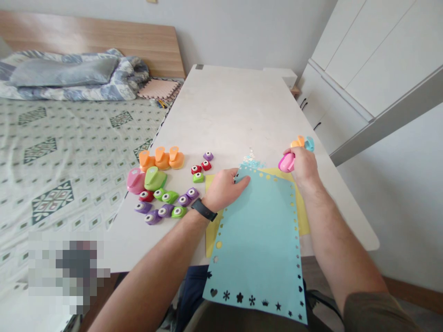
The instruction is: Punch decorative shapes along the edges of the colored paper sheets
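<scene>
My left hand point(224, 188) pinches the upper left edge of a light blue sheet of paper point(259, 230), thumb on top. Shaped holes such as hearts, stars, flowers and a crown run along the sheet's edges. Its lower end hangs past the table's front edge. Beneath it lies a yellow sheet point(304, 216), mostly covered. My right hand point(302, 165) is closed around a pink craft punch point(286, 163), to the right of the blue sheet's top. An orange punch point(298, 140) and a blue punch point(309, 144) stand just behind that hand. Small paper cut-outs point(252, 161) lie beyond the blue sheet.
On the table's left stand orange punches point(162, 158), a large pink punch point(135, 180), a large green punch point(155, 178) and several small purple, red and green ones. A bed point(86, 152) adjoins the white table point(238, 106) on the left; white cabinets point(346, 92) stand right.
</scene>
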Demonstrator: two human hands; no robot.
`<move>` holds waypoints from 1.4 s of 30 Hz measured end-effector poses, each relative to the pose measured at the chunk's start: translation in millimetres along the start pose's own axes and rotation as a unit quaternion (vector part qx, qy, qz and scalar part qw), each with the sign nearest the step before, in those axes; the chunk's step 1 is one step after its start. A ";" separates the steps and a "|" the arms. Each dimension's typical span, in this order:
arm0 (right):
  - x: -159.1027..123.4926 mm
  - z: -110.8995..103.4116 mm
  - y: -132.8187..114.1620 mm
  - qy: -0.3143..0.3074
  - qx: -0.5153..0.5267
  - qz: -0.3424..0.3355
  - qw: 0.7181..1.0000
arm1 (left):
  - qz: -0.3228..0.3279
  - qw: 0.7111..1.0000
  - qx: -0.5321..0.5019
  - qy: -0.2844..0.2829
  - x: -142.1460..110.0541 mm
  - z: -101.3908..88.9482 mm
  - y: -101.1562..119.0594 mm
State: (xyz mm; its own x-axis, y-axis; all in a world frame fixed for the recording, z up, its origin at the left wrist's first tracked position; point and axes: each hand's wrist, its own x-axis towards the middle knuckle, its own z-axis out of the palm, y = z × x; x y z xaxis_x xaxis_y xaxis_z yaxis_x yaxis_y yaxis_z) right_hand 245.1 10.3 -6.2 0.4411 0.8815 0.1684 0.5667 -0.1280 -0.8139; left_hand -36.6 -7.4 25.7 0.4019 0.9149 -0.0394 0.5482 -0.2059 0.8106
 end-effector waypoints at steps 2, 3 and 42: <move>0.4 0.4 -3.8 0.043 0.021 0.022 0.999 | 0.002 1.000 -0.004 0.003 -0.1 -0.3 0.6; 0.4 -0.2 -6.3 0.052 0.027 0.029 0.998 | 0.004 1.000 -0.006 0.004 -0.3 -0.4 0.9; -16.5 -23.2 -35.6 -0.147 -0.066 -0.124 0.979 | 0.007 0.998 -0.051 0.029 0.7 -3.3 0.5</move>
State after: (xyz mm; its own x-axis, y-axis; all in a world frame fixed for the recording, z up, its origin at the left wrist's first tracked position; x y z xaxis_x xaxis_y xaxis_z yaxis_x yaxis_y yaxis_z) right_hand 233.8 -10.3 32.9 0.0708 0.9831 0.1691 0.7247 0.0658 -0.6859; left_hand -38.5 -5.7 28.0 0.3644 0.9312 0.0028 0.4645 -0.1843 0.8662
